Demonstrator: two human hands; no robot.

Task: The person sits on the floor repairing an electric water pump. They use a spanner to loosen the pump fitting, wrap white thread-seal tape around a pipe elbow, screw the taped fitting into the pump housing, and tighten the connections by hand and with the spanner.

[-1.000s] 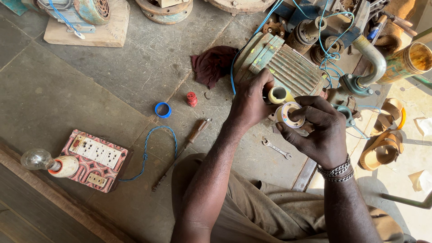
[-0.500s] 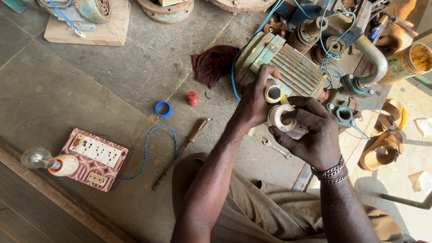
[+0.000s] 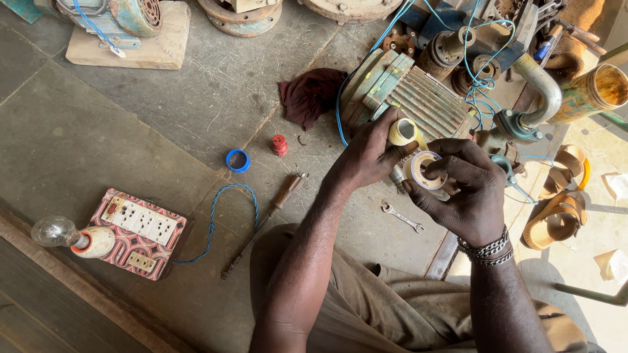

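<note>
While left fingers (image 3: 386, 140) pinch one yellowish roll (image 3: 403, 131), right fingers (image 3: 451, 167) grip one white spool (image 3: 422, 170).

- Lit by even, soft daylight across the grey concrete floor (image 3: 131, 124).
- Brighter, nearly washed out at the right edge, on the pale ground beside the sandals (image 3: 556, 209).
- Faint, short shadows under the screwdriver (image 3: 261, 222) and spanner (image 3: 402, 217).
- Sharp throughout, without motion blur.
- Slightly bent lines at the corners, from a wide lens.
</note>
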